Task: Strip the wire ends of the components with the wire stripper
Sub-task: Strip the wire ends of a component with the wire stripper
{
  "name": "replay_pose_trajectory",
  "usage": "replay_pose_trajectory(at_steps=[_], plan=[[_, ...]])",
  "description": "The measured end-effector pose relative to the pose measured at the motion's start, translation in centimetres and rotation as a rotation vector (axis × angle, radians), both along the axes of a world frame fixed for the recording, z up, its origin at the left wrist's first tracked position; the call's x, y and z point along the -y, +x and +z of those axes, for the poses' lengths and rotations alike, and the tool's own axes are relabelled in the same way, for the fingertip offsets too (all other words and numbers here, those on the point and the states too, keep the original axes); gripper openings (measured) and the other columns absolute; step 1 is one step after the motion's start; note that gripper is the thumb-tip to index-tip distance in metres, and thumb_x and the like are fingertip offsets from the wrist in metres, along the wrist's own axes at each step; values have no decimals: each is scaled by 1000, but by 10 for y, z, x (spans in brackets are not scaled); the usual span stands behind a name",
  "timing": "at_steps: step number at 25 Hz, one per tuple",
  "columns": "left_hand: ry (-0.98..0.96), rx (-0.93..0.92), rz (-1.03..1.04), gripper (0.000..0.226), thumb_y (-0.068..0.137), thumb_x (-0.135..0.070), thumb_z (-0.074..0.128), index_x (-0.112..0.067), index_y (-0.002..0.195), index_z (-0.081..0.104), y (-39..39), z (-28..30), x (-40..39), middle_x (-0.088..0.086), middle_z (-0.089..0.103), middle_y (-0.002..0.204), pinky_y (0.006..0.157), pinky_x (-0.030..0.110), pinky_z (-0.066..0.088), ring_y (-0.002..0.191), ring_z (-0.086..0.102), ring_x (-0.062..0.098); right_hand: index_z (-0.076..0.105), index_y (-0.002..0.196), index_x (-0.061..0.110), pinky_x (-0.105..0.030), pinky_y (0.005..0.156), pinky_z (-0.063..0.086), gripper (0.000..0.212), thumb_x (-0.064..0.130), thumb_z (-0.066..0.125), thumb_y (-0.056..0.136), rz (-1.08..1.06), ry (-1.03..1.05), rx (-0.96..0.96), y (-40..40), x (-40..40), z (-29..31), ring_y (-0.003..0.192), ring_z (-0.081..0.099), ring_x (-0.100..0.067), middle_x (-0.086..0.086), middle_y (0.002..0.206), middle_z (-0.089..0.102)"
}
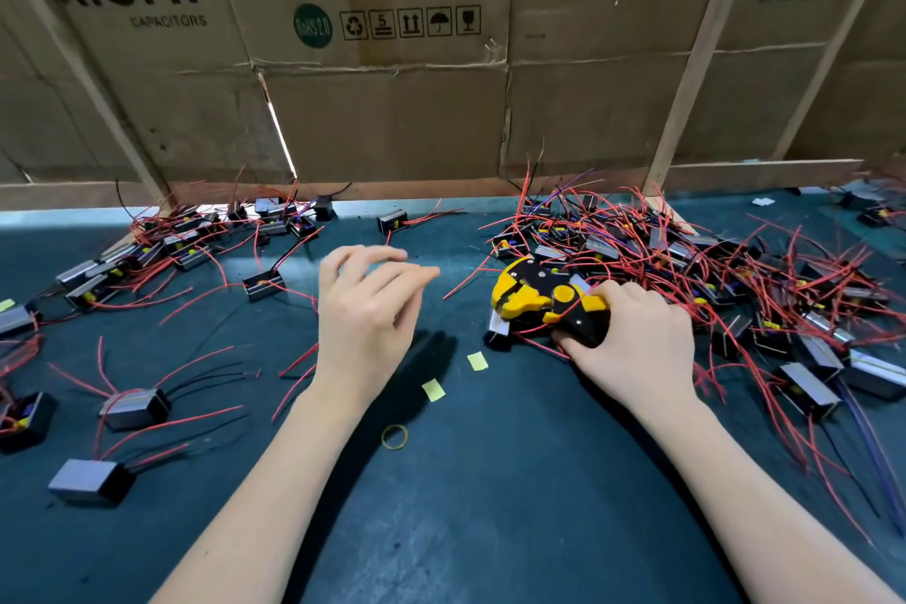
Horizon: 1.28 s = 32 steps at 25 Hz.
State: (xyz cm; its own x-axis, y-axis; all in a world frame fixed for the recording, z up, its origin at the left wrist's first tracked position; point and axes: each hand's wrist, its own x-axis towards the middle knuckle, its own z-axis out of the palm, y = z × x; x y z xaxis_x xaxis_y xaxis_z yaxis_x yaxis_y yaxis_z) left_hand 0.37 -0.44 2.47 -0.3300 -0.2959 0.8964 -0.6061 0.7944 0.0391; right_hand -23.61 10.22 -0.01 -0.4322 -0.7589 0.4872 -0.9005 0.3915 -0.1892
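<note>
The wire stripper (549, 302), a black and yellow plastic tool with a rounded head, lies at the near left edge of the big pile (686, 260) on the right side of the table. The right hand (632, 343) grips its black handles, fingers curled round them from above, with the yellow head pointing left toward the middle of the table. A small boxy part with a pale label (497, 324) sits just under the tool's head, touching it or very nearly; red wires cross over the tool and the fingers.

The left hand (367, 309) hovers above the table mat (490, 505), well left of the stripper. It holds nothing; its fingers are loosely bent and spread, slightly blurred.

The pile is a tangle of small black rectangular blocks with shiny grey tops, each trailing thin red wires, some with black or purple ones. A looser scatter of the same blocks (196, 235) spreads over the left side of the table; nearest the viewer there, one block (135, 407) lies with red and black wires fanned out, another (88, 481) lies just in front of it.

The mat is dark teal and smooth. On it between the forearms lie two small yellow paper scraps (434, 390) and a thin yellow rubber band (394, 437). Flattened brown cardboard (392, 113), creased, taped and printed with handling symbols, forms a wall behind the table, braced by pale wooden strips (686, 88).
</note>
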Motion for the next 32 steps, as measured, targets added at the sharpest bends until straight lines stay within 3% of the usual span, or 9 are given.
replay_pose_trajectory(at_steps=[4,6,11,15,18,21,24,27,32], plan=[[457,-226,-271,14,91,-9,64,-15,100,74,-8,1,-13,-10,73,92,80,34,53,85,69,9,61,100,14,-40,80,36,48,46,77,68,-165,-8,-58,-11,-2,2,95,58,-33,-8,97,63],[614,-153,-315,21,89,-8,68,-19,106,71,-11,-2,-14,-12,72,90,77,32,53,82,66,3,62,102,15,-40,81,39,50,47,78,68,-173,-68,37,-15,-4,5,97,58,-33,-7,99,64],[596,11,-211,55,81,-14,73,-15,133,55,-8,-7,-7,-5,63,122,102,43,41,115,56,16,63,91,21,-40,76,50,37,50,76,72,45,-509,465,-15,-6,16,81,60,-23,2,85,65],[616,-350,-144,58,84,-37,52,-17,138,47,-5,4,-8,-9,51,134,108,34,25,126,44,13,63,88,24,-16,69,43,26,46,75,79,238,-675,649,-10,-11,23,69,54,-3,14,76,62],[722,-578,-175,42,85,-19,50,-20,127,52,5,8,-1,-7,58,122,106,36,32,115,52,11,62,88,27,-10,71,41,10,31,71,88,374,-704,751,-2,-12,26,72,56,1,18,77,63],[841,-138,-208,30,86,4,58,-16,106,68,19,11,9,-1,68,102,89,31,46,97,62,18,62,93,23,-20,80,47,4,22,66,92,487,-741,984,3,-11,31,79,60,-10,9,82,64],[831,217,-175,27,81,2,68,-20,95,76,20,6,7,-2,68,94,81,28,45,87,60,18,64,103,16,-32,86,50,22,31,68,88,593,-638,1190,0,-12,31,88,64,-22,-6,91,66],[792,222,-181,27,79,2,71,-19,96,77,17,4,4,-1,66,93,78,29,45,79,59,17,64,113,12,-40,93,48,34,28,63,83,735,-425,1421,-1,-12,29,98,65,-29,-11,99,69],[735,302,-74,10,84,-12,71,-16,94,70,17,5,6,-2,65,96,87,38,44,92,54,22,63,119,12,-35,95,50,42,34,62,83,800,-155,1371,10,-10,19,101,66,-29,-10,101,69]])
